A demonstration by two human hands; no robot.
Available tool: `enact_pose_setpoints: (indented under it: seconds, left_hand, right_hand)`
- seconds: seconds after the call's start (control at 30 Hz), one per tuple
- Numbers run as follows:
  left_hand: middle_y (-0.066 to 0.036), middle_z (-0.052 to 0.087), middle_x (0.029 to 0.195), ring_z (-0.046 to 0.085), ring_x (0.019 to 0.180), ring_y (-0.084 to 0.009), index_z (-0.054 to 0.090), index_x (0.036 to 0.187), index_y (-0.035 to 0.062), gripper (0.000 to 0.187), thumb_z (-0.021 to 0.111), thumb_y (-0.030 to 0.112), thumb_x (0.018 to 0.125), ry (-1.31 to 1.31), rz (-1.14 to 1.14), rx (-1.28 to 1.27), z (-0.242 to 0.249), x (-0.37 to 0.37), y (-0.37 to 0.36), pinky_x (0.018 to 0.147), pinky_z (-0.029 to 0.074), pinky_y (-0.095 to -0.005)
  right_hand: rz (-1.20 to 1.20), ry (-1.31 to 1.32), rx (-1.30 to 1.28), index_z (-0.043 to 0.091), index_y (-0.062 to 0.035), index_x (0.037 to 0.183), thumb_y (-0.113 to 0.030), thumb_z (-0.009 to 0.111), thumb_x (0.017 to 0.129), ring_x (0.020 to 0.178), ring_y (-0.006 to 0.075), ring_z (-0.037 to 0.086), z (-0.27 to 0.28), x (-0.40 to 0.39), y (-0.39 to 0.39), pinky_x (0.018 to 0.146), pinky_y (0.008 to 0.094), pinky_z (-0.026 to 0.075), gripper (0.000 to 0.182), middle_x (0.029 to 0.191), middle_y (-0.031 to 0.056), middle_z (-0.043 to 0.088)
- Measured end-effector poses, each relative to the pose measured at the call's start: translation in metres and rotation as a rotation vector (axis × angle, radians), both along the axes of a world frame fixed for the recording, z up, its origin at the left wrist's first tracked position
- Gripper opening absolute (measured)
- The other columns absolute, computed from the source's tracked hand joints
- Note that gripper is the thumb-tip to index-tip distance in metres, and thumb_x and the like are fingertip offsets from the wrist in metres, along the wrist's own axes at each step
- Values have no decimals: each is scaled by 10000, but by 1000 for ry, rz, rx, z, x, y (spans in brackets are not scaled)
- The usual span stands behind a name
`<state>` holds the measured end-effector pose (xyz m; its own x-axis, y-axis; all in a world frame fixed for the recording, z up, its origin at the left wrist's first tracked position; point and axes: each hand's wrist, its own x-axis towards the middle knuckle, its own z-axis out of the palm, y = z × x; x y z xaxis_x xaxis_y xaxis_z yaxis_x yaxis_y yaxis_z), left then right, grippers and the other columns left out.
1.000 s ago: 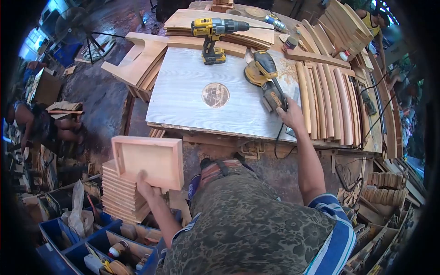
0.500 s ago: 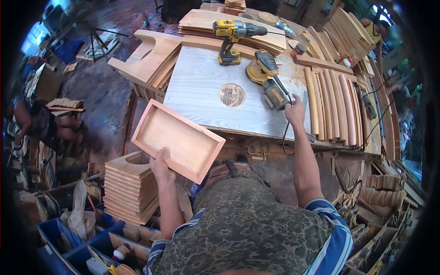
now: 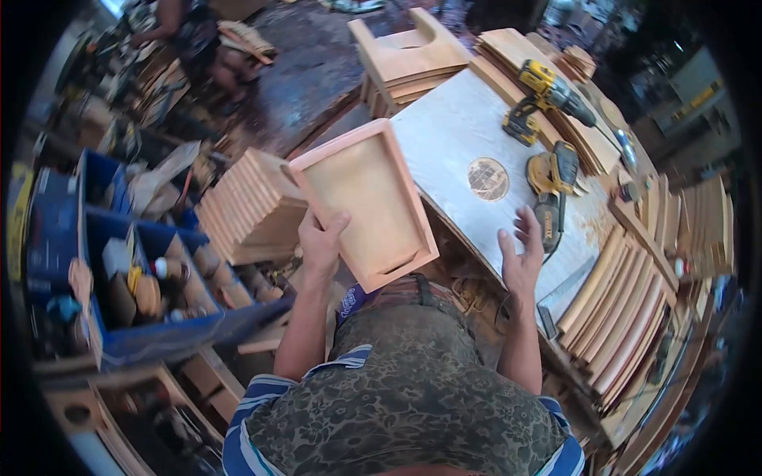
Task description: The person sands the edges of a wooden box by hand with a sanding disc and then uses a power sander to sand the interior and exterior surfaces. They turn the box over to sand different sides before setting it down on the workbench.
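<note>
My left hand grips a shallow rectangular wooden tray by its near left edge, thumb over the rim. The tray is tilted, its open side facing me. My right hand is raised near the table edge, fingers apart and holding nothing. Just beyond it lies a yellow and black sander on the pale board, which has a round cut-out. Farther back stands a yellow cordless drill with a long bit.
A stack of wooden pieces rises left of the tray. Beside it is a blue compartmented box with bottles and tools. Curved wooden strips line the table's right side. Notched panels overhang its far left. Another person sits at upper left.
My view has turned left. My right hand has come away from the sander's cord end and opened. The tray in my left hand has turned more upright.
</note>
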<state>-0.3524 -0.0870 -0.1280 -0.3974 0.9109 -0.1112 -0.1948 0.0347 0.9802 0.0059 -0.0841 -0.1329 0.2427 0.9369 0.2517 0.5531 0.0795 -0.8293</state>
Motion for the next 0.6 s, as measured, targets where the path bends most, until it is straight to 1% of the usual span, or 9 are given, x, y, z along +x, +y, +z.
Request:
enact_pose_setpoints:
  seconds: [0.07, 0.13, 0.27, 0.33, 0.4, 0.47, 0.5, 0.53, 0.6]
  left_hand:
    - [-109, 710, 1166, 686, 1013, -167, 599, 1308, -70, 424, 747, 49, 929, 68, -10, 89, 6, 15, -19, 918, 561, -330]
    - [-91, 715, 1134, 685, 998, -157, 617, 1275, -39, 380, 743, 39, 925, 152, 54, 104, 16, 22, -39, 889, 568, -333]
    - [-73, 716, 1048, 679, 933, -156, 645, 1158, 8, 297, 758, 94, 898, 310, 183, 225, 24, 45, -89, 822, 569, -346]
    - [-132, 728, 926, 708, 863, -219, 659, 1090, -2, 481, 852, 300, 770, 751, 236, 253, 13, 60, -101, 791, 567, -422]
    - [-199, 690, 1121, 670, 1117, -261, 631, 1206, -2, 444, 806, 186, 844, 582, 139, 46, 40, 50, -129, 958, 518, -406]
    - [-211, 689, 1162, 662, 1163, -273, 636, 1208, 2, 441, 809, 186, 846, 568, 271, 36, 51, 40, -161, 1001, 495, -423]
    - [-224, 687, 1203, 655, 1208, -284, 641, 1210, 7, 438, 812, 186, 848, 513, 303, 33, 53, 39, -170, 1043, 471, -439]
    - [-224, 687, 1203, 655, 1208, -284, 641, 1210, 7, 438, 812, 186, 848, 525, 344, 43, 53, 38, -175, 1043, 471, -439]
    - [-206, 741, 917, 780, 907, -328, 661, 1183, 50, 418, 813, 219, 832, 958, 444, 409, 48, 35, -184, 814, 569, -435]
  right_hand:
    - [228, 381, -25, 438, 21, 1565, -193, 712, 967, 1328, 289, 559, -2, -8, 2, 1119, 405, 453, 692, 1487, 185, 579]
    - [331, 449, -33, 385, 14, 1603, -251, 664, 1000, 1387, 293, 534, -11, -10, 11, 1147, 426, 434, 715, 1544, 187, 539]
    - [263, 990, 58, 268, 18, 1645, -307, 591, 1042, 1444, 313, 488, -37, -53, 34, 1199, 481, 371, 758, 1573, 200, 488]
    - [882, 475, 151, 388, 41, 1573, -270, 580, 1032, 1416, 317, 508, -29, -111, -9, 1166, 428, 409, 652, 1553, 204, 494]
    - [990, 494, -381, 445, 50, 1515, -228, 657, 991, 1341, 295, 542, -43, -104, 8, 1149, 412, 423, 630, 1468, 170, 545]
    - [914, 959, -288, 478, 55, 1476, -159, 699, 941, 1276, 258, 564, -29, -131, 5, 1135, 405, 437, 616, 1380, 144, 594]
    - [973, 959, -293, 478, 55, 1476, -159, 699, 941, 1276, 258, 564, -26, -143, 4, 1135, 405, 437, 616, 1380, 144, 594]
    - [967, 804, -357, 473, 44, 1498, -194, 744, 915, 1274, 253, 580, -25, -154, -1, 1082, 392, 484, 685, 1396, 135, 589]
    - [973, 637, -413, 468, 33, 1520, -229, 788, 888, 1271, 249, 597, -22, -175, -14, 1029, 378, 530, 755, 1412, 126, 585]
